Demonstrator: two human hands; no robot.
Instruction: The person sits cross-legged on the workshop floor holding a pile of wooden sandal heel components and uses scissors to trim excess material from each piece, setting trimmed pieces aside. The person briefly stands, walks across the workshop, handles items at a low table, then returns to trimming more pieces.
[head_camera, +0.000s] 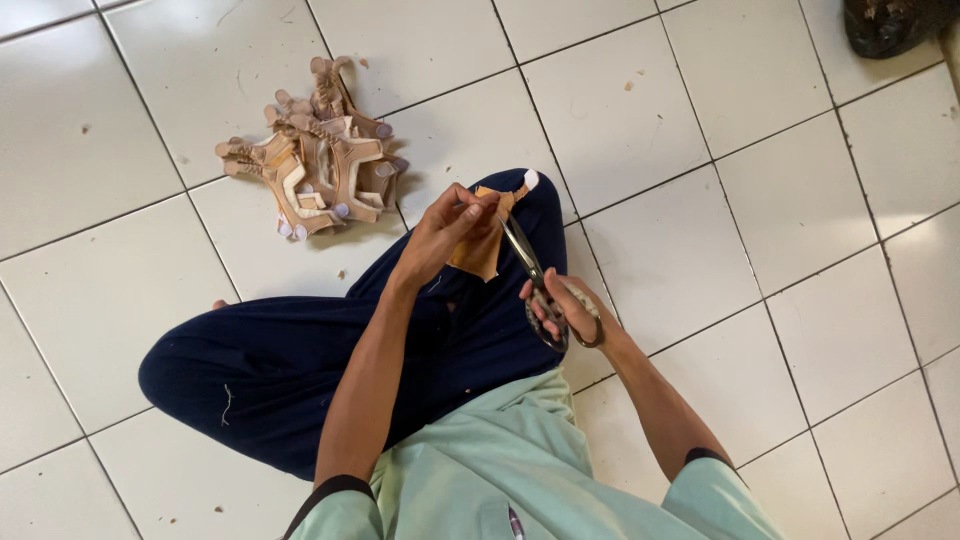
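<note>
I sit cross-legged on a white tiled floor in dark blue trousers. My left hand (447, 232) pinches a tan leather piece (482, 250) over my knee. My right hand (563, 308) grips the handles of metal scissors (528, 268), whose blades point up into the edge of that piece. A white tab (530, 179) shows at the piece's far end.
A pile of tan, cut shoe-upper pieces (318, 160) with pale tabs lies on the floor beyond my left knee. A dark bag (893, 22) sits at the top right corner. Small scraps dot the tiles (700, 110).
</note>
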